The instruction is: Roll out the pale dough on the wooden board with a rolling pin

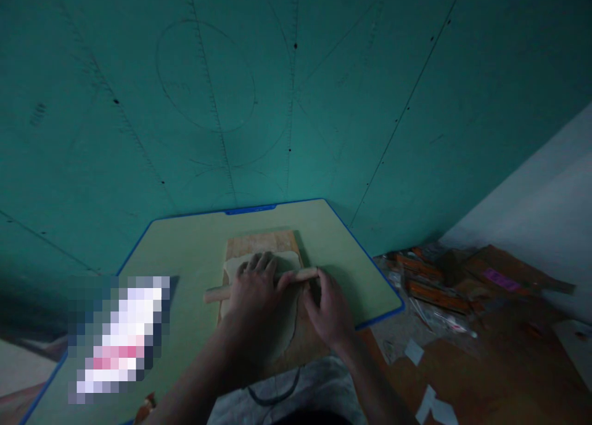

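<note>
A wooden rolling pin point(213, 295) lies crosswise over a flat sheet of dough point(287, 326) on a wooden board point(259, 243). My left hand point(256, 286) is closed over the middle of the pin from above, with its fingers reaching past it onto the dough and its thumb along the pin. At the pin's right end, my right hand point(332, 305) grips it between bent fingers and thumb. The dough hangs unevenly near the board's edges, and my left forearm hides part of it.
The board rests on a pale table point(185, 252) with a blue rim, against a green wall point(259, 104). A blurred-out object point(123, 338) is on the table's left. Wrapped pieces point(437, 292), cardboard point(513, 271) and paper scraps point(414, 352) lie on the floor at right.
</note>
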`<state>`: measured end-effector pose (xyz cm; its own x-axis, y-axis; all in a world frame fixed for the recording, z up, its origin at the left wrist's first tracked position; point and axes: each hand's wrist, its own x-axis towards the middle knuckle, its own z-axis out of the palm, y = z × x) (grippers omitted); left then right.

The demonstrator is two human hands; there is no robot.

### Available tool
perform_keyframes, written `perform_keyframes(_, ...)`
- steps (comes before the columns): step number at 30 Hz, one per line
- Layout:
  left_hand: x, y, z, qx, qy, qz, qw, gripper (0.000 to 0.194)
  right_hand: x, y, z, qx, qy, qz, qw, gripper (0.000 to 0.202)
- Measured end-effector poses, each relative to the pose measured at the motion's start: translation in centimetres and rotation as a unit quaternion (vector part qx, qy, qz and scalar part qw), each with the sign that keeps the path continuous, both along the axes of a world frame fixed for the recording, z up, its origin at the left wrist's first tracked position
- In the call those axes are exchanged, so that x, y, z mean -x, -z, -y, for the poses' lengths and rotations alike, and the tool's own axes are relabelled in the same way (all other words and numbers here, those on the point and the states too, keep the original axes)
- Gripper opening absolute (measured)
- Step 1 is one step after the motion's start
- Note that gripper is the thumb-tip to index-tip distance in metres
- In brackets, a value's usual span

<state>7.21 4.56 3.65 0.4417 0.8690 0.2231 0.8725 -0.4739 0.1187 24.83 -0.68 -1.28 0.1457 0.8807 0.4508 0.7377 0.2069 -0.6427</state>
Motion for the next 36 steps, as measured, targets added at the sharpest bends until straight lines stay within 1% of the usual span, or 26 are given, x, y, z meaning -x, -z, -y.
perform_keyframes(3,-0.2,-0.2,-0.1,-0.003,-0.028,-0.01,1.0,0.044,0.0,-0.6,0.1,-0.002,-0.017,-0.008,1.0,0.022)
perform_keyframes(5,-0.3,-0.3,0.0,0.003,-0.022,-0.016,1.0,0.043,0.0,-0.7,0.1,-0.005,-0.016,-0.009,1.0,0.022)
perform_keyframes(8,-0.3,-0.4,0.1,-0.002,-0.024,-0.01,1.0,0.042,0.0,-0.6,0.1,0.0,-0.017,-0.009,1.0,0.022)
perform_keyframes(11,-0.3,-0.5,0.0,-0.003,-0.025,-0.008,1.0,0.047,0.0,-0.5,0.0,0.003,-0.011,-0.009,1.0,0.025)
perform_keyframes(15,-0.4,-0.7,0.0,0.014,-0.034,-0.018,0.999,0.05,0.0,-0.3,0.0,0.005,-0.015,-0.01,1.0,0.026)
perform_keyframes(17,-0.4,-0.8,0.2,0.018,-0.039,-0.018,0.999,0.053,0.0,0.1,0.0,0.001,-0.009,-0.005,1.0,0.03)
perform_keyframes(20,-0.4,-0.6,0.3,0.005,-0.04,-0.013,0.999,0.06,-0.1,1.1,-0.1,-0.009,0.01,0.008,1.0,0.046)
perform_keyframes(22,-0.2,-0.3,-0.4,-0.01,-0.035,-0.024,0.999,0.063,-0.1,1.7,-0.1,-0.01,0.013,0.014,1.0,0.056)
perform_keyframes(24,0.0,-0.2,-1.9,-0.012,-0.027,-0.048,0.998,0.057,-0.2,2.0,-0.1,-0.012,0.011,0.017,1.0,0.061)
perform_keyframes(27,0.2,-0.6,-4.8,0.011,-0.01,-0.072,0.997,0.038,-0.2,2.1,-0.1,-0.012,0.009,0.022,1.0,0.06)
perform_keyframes(29,0.1,-1.0,-6.0,0.02,-0.016,-0.071,0.997,0.038,-0.2,1.9,-0.1,-0.005,0.009,0.025,1.0,0.058)
perform_keyframes(30,-0.1,-1.1,-6.0,0.019,-0.027,-0.068,0.997,0.04,-0.2,1.8,0.0,-0.002,0.008,0.026,1.0,0.057)
perform_keyframes(31,-0.3,-1.2,-5.6,0.017,-0.037,-0.067,0.997,0.044,-0.2,1.8,0.0,0.0,0.006,0.025,1.0,0.057)
perform_keyframes(33,-0.8,-0.9,-3.7,0.014,-0.051,-0.063,0.997,0.052,-0.2,1.7,0.0,-0.002,0.001,0.019,1.0,0.057)
perform_keyframes(35,-1.2,-0.3,-1.3,0.011,-0.033,-0.055,0.998,0.057,-0.2,1.7,0.0,-0.01,-0.004,0.014,1.0,0.059)
perform_keyframes(36,-1.3,0.0,-0.3,0.01,-0.037,-0.05,0.998,0.06,-0.3,1.7,0.0,-0.013,-0.006,0.014,1.0,0.06)
